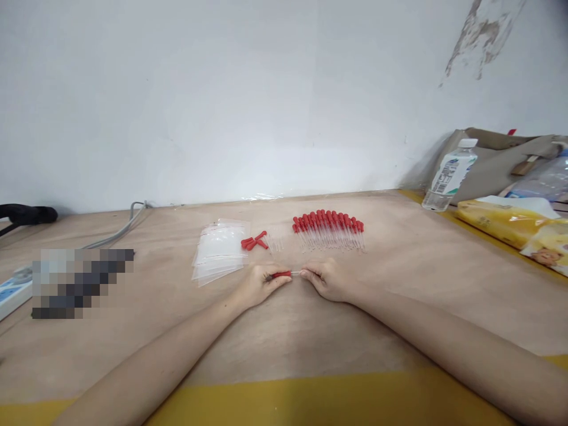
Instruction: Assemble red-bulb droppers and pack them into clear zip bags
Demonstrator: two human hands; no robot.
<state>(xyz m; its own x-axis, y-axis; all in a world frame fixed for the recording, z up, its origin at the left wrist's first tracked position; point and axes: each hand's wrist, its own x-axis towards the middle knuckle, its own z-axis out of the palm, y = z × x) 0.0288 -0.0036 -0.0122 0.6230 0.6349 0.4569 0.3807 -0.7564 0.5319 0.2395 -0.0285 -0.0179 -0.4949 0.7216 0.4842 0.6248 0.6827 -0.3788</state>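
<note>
My left hand [261, 284] is closed around a red rubber dropper bulb [282, 274]. From the bulb's open end a thin glass tube [296, 273] runs to my right hand [323, 280], whose fingers pinch its other end. Just behind my left hand lie several loose red bulbs [254, 241], with a few bare glass tubes [276, 243] beside them. Behind my right hand, many droppers with red bulbs [328, 220] are fanned side by side, their clear tubes pointing toward me.
A stack of clear plastic bags [220, 251] lies left of the loose bulbs. Farther left are a grey cable [118, 234] and a white power strip [15, 294]. At right stand a water bottle [450, 176], a yellow tissue pack [497, 220] and a grey bag [492, 160], against the wall.
</note>
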